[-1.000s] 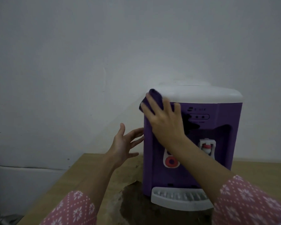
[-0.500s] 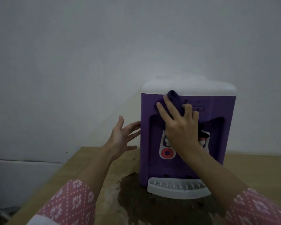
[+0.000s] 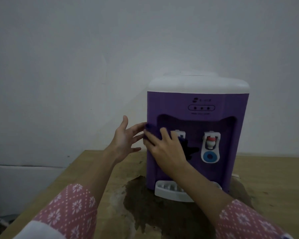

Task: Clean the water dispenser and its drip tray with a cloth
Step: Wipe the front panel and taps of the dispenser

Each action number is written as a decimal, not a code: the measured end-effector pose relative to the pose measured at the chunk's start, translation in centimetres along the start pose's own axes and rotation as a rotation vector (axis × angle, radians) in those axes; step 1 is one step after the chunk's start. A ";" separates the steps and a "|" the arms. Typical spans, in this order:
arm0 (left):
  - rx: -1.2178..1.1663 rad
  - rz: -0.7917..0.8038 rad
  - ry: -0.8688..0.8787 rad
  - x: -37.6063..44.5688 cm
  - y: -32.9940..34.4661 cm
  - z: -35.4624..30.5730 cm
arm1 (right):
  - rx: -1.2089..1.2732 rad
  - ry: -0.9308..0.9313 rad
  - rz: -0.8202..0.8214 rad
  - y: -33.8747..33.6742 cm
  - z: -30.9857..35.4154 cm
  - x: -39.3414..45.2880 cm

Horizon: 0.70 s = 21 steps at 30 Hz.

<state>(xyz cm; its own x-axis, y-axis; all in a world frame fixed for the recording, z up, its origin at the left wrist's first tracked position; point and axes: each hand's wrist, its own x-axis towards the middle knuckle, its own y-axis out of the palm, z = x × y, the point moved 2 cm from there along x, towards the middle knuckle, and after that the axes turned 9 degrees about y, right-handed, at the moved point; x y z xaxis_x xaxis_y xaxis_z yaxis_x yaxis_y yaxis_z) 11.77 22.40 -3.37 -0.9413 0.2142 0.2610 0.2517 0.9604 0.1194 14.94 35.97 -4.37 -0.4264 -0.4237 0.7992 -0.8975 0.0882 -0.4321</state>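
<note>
change: right hand [image 3: 164,149] with cloth [image 3: 152,132] has dropped from the upper front panel near the white lid to the dispenser's lower-left front edge, mid-frame; indicator panel [image 3: 201,107] and right tap [image 3: 211,141], covered before, now exposed
left hand change: left hand [image 3: 126,140] sits about where it was, at the dispenser's left side
dispenser: dispenser [image 3: 197,135] purple body, white lid, right of centre frame, upright on table [image 3: 266,178]
cloth: purple, pressed against the front-left corner under the right hand's fingers; only its upper-left part shows
right grip: fingers spread fairly flat over the cloth, pressing it on the body, not clenched
left grip: released, fingers straight and spread, tips at the dispenser's left side; contact unclear
tray: drip tray [image 3: 169,190] white, at base of front, right part hidden by right forearm
left tap: left tap [image 3: 179,133] mostly blocked by the right hand
stain: dark stain [image 3: 145,204] on the table in front of and left of the base
wall: wall [image 3: 76,66] plain pale, fills upper frame
sleeves: pink patterned sleeves [image 3: 67,213] at lower frame corners
</note>
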 end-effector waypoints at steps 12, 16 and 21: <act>0.004 -0.342 0.163 -2.8 0.5 1.5 | 0.947 0.279 0.400 -0.2 3.0 -1.8; 0.122 -0.506 0.463 -5.3 1.1 1.6 | 1.372 0.669 0.170 -1.7 3.7 -0.5; 0.105 -0.178 0.524 -6.3 2.8 1.5 | 1.814 0.960 0.289 -2.5 4.7 0.6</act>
<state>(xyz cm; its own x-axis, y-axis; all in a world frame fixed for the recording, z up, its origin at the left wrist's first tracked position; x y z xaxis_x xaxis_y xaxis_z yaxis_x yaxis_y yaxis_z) 18.08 23.98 -6.10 -0.7225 -0.0439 0.6900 0.0508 0.9919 0.1163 17.45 31.25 -4.77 -0.9526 -0.0104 0.3041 0.0402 -0.9950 0.0919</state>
